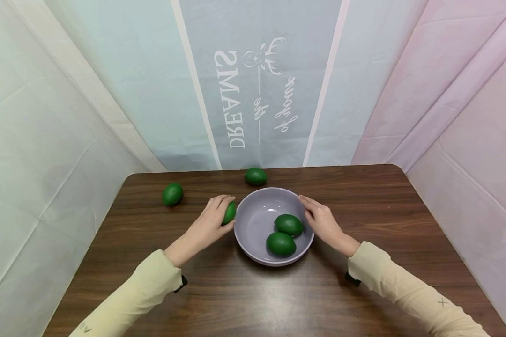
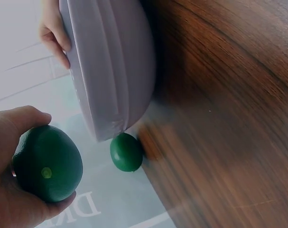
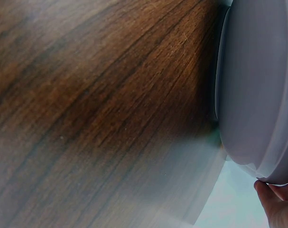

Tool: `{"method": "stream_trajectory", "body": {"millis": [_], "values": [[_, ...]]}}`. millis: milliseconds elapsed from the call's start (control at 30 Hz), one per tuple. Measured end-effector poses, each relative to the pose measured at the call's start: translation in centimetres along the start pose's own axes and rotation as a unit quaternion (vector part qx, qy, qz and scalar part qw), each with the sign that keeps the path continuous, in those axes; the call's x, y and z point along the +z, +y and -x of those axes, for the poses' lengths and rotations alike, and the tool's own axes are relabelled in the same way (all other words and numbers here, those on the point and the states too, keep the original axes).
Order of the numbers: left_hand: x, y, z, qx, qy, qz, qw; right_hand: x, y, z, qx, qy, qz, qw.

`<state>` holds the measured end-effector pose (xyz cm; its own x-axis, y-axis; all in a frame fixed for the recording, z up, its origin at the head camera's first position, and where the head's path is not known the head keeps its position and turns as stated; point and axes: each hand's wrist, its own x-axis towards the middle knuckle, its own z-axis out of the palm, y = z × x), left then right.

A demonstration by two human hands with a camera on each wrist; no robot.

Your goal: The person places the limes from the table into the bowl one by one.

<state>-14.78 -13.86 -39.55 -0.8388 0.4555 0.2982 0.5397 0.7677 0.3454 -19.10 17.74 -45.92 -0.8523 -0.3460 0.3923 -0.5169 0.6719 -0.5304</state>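
Note:
My left hand (image 1: pixel 208 217) holds a green lime (image 1: pixel 229 213) just outside the left rim of a grey-purple bowl (image 1: pixel 250 210). In the left wrist view, the thumb and fingers curl round this lime (image 2: pixel 49 164), its pale stem scar showing. At the bowl's right side, my right hand (image 1: pixel 325 224) grips the rim; its fingertips also appear at the rim low in the right wrist view. Two more limes, one behind (image 1: pixel 288 225) and one in front (image 1: pixel 281 244), lie touching in the bowl's right half.
Behind the bowl, a lime (image 1: pixel 255 176) lies near the back edge of the dark wooden table (image 1: pixel 253 299). Another lime (image 1: pixel 172 194) rests at the back left. A printed curtain (image 1: pixel 259 103) hangs behind the table, with pale cloth walls at both sides.

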Motion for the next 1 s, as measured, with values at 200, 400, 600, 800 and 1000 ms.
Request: {"method": "stream_trajectory", "body": {"millis": [200,400,600,800,1000], "values": [[0.3,0.5,-0.4,0.004,-0.006,0.004,1.0000,0.0,-0.1,0.0,0.005,-0.004,-0.001,1.000],[0.6,1.1,-0.9,0.005,-0.016,0.010,0.9998,0.1,0.0,0.0,0.002,-0.004,-0.001,1.000],[1.1,1.6,-1.3,0.002,-0.039,0.005,0.9992,0.0,0.0,-0.1,0.001,-0.006,0.001,1.000],[1.8,2.0,-1.6,0.010,-0.046,-0.002,0.9989,0.0,0.0,-0.1,0.000,-0.004,-0.002,1.000],[2.8,2.2,-1.8,0.013,-0.052,-0.004,0.9986,0.1,0.1,-0.1,-0.003,-0.002,-0.003,1.000]]}}
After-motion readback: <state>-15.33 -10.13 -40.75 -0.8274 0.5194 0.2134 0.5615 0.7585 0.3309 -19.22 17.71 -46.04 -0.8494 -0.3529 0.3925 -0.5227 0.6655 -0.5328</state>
